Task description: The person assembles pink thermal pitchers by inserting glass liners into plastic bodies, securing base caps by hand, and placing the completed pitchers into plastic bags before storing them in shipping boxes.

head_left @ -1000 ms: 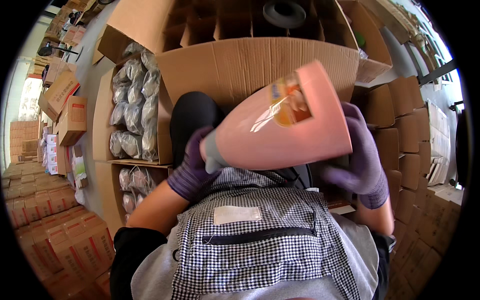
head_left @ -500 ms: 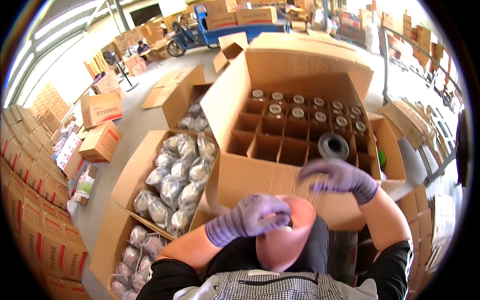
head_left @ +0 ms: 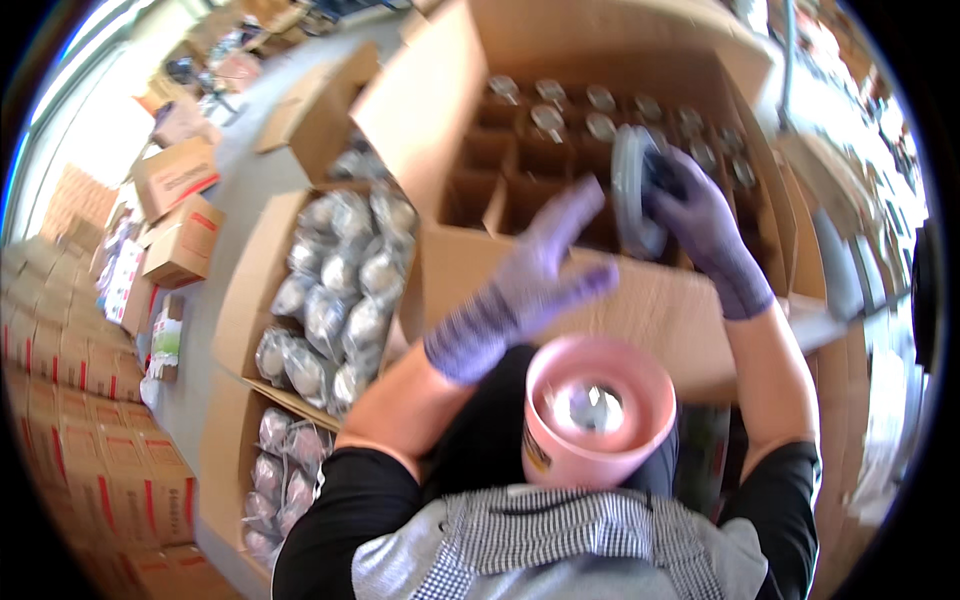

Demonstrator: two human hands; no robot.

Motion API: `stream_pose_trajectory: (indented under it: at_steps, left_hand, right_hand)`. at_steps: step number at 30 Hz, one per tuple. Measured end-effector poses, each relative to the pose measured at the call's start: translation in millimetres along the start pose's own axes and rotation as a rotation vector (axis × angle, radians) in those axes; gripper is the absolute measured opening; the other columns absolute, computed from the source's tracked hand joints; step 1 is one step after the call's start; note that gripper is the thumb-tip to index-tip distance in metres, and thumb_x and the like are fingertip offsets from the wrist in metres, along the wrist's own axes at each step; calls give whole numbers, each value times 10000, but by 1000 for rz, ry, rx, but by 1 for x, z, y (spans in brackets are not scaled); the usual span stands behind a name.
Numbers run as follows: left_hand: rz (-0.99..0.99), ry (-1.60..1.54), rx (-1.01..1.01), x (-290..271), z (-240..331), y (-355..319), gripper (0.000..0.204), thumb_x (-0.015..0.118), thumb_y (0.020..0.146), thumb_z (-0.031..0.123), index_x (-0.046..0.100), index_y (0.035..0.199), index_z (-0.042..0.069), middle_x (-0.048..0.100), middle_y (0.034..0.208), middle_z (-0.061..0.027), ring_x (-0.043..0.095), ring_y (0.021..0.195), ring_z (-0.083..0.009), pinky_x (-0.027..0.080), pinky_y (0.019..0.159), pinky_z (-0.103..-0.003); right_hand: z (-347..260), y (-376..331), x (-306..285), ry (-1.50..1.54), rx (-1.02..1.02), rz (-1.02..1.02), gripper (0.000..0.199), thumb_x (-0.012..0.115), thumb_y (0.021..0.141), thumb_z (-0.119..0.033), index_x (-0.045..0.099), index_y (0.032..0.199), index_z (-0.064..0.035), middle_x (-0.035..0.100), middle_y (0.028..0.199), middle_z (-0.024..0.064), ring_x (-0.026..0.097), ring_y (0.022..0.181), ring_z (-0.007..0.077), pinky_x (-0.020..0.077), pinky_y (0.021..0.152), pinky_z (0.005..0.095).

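Note:
In my right hand (head_left: 700,215) is a grey tape roll (head_left: 630,190), stood on edge over the front of a divided carton (head_left: 560,290). My fingers reach into its dark core. My left hand (head_left: 535,270) is stretched out with fingers spread, holding nothing, near the carton's front wall and left of the roll. Between my thighs stands a pink tub (head_left: 560,455), mouth upward, with a shiny silver round piece (head_left: 592,408) inside it. Both hands wear purple knitted gloves, and motion blurs them somewhat.
Shiny round-topped items (head_left: 547,118) fill the carton's back cells. On the left, an open box (head_left: 262,270) holds several plastic-wrapped pieces (head_left: 328,315), with another such box (head_left: 225,470) nearer me. Stacked cartons (head_left: 95,440) line the far left.
My right hand has taken up the tape roll from the carton. My left hand has come off the pink tub and opened. The tub has turned upright, and the view has shifted.

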State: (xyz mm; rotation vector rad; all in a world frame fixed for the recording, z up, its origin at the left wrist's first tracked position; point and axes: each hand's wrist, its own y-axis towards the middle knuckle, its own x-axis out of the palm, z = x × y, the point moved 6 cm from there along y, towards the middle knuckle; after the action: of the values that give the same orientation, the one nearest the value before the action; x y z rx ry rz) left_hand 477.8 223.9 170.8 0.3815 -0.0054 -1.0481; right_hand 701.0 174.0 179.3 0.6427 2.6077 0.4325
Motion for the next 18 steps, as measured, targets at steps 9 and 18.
stream_pose_trajectory:
  at_steps: [9,18]
  left_hand:
    - [-258,-66,266,12,39,-26,829,929,678,400,667,1351,-5,594,1428,-219,562,1346,-351,424,1134,-432]
    - [-535,352,149,49,45,-54,953,694,668,801,763,1194,9,621,1400,-228,542,1340,-438,387,1140,-536]
  right_hand:
    - [-41,-130,-17,198,67,42,440,470,1098,-264,552,1387,58,631,1288,173,672,1124,238,530,1008,361]
    - [-41,-190,22,410,47,-151,439,400,1088,-210,490,1445,30,559,1408,235,569,1315,300,424,1149,402]
